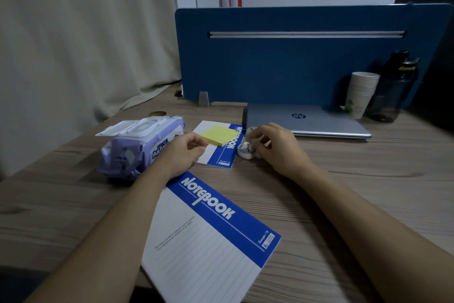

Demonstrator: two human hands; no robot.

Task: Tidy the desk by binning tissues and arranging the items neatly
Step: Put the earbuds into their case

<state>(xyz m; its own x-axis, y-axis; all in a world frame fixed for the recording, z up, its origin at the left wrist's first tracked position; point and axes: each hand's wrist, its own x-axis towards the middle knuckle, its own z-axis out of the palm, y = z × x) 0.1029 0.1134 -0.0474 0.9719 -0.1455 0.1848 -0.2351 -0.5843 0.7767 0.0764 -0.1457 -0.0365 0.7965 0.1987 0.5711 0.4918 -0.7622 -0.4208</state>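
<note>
Lying at the far left of the wooden desk (344, 179), a purple pack of wet wipes (137, 148) has its white flip lid standing open, with a pale curtain (73, 32) hanging behind it. Just beside the pack, the left hand (183, 155) rests in a loose curl with thumb and fingers drawn close together, holding nothing, its heel over the top corner of the large notebook (208, 241), which lies at a slant in the foreground. Beyond that hand sits a small notebook (221, 152) with the same blue band, and a yellow pad of sticky notes (218, 135) lies on its upper part. To the right, touching or nearly touching the small notebook's edge, is a white earbud case (245, 150) with its lid up; the right hand (277, 148) is bent over it, fingertips pinched at what may be an earbud, though the view is too blurred to be sure. Behind the hand lies a closed silver laptop (319, 120), set against a blue divider panel (294, 61). At the far right stand a stack of paper cups (361, 93) and, just beside it, a dark water bottle (393, 91).
</note>
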